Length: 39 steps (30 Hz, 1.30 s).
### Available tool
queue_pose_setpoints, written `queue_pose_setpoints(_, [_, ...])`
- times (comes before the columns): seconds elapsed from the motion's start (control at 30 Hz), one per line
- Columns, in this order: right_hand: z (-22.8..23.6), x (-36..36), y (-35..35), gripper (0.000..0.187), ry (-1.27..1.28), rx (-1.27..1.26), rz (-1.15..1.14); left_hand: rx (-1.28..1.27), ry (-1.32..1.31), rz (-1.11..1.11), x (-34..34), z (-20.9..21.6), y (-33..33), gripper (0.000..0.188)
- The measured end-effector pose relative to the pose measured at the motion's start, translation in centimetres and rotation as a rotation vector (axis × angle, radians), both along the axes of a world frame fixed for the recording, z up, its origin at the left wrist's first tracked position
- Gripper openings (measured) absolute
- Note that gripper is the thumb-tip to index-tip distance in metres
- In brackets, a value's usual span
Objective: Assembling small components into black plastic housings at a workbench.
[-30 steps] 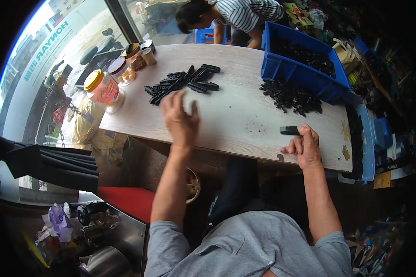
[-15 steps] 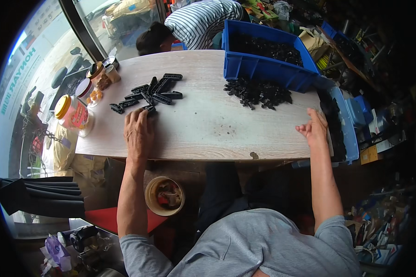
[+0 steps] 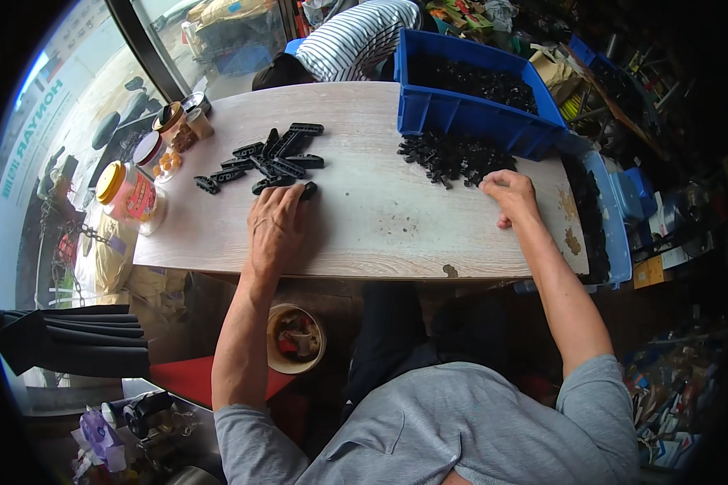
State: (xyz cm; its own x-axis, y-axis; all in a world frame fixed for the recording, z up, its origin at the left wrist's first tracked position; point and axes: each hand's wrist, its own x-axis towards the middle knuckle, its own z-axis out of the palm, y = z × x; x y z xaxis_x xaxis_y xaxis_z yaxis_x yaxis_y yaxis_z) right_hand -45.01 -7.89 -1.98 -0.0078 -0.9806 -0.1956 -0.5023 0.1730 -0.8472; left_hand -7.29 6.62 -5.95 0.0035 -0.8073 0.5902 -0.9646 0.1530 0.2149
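Observation:
My left hand [image 3: 275, 222] is closed over a black plastic strip [image 3: 308, 191] on the table, its fingers hiding most of it. Just beyond lies a loose heap of similar black strips [image 3: 286, 144], some crossing over others. My right hand [image 3: 513, 196] hovers at the near right edge of a pile of small black parts [image 3: 442, 160]. Its fingers are bent, with the thumb held apart from them, and nothing shows between them.
A blue crate [image 3: 477, 121] of small black parts stands at the table's far right. Beside the right edge is a lighter blue bin [image 3: 615, 234]. Jars [image 3: 129, 196] line the left edge. A bucket [image 3: 297, 339] sits below. Beyond the table a person in stripes [image 3: 356, 40] bends down.
My left hand has moved right along the table with a black strip under its fingers. My right hand has moved left to the small parts, its fingers now bent. The person beyond has shifted.

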Motion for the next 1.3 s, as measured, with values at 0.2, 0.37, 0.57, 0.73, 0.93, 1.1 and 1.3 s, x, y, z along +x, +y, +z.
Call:
queue_pose_setpoints(0.2, [0.5, 1.2, 0.2, 0.016, 0.200, -0.060, 0.041, 0.005, 0.076, 0.059, -0.1, 0.4, 0.1, 0.032])
queue_pose_setpoints(0.37, [-0.4, 0.8, 0.0, 0.018, 0.195, -0.128, 0.088, -0.290, 0.391, 0.167, -1.0, -0.3, 0.7, 0.031])
queue_pose_setpoints(0.57, [-1.3, -0.3, -0.5, 0.014, 0.137, -0.112, 0.107, -0.148, 1.256, -0.026, -10.5, -2.0, 2.9, 0.015])
queue_pose_setpoints(0.73, [-1.0, -0.7, -0.1, 0.015, 0.070, -0.044, 0.097, 0.171, 1.622, -0.239, -17.4, 0.3, 2.2, 0.022])
queue_pose_setpoints(0.93, [-0.7, 0.0, 2.4, 0.019, -0.265, 0.116, 0.082, 0.357, 1.671, -0.326, -20.0, 0.5, -1.2, 0.039])
queue_pose_setpoints(1.1, [-1.7, 0.4, 4.2, 0.017, -0.478, 0.071, 0.259, 0.561, 1.519, -0.363, -20.3, 1.9, -4.4, 0.046])
queue_pose_setpoints(1.3, [-1.1, 2.2, 6.4, 0.013, -0.516, 0.072, 0.259, 0.495, 1.618, -0.348, -20.3, -0.1, -6.0, 0.018])
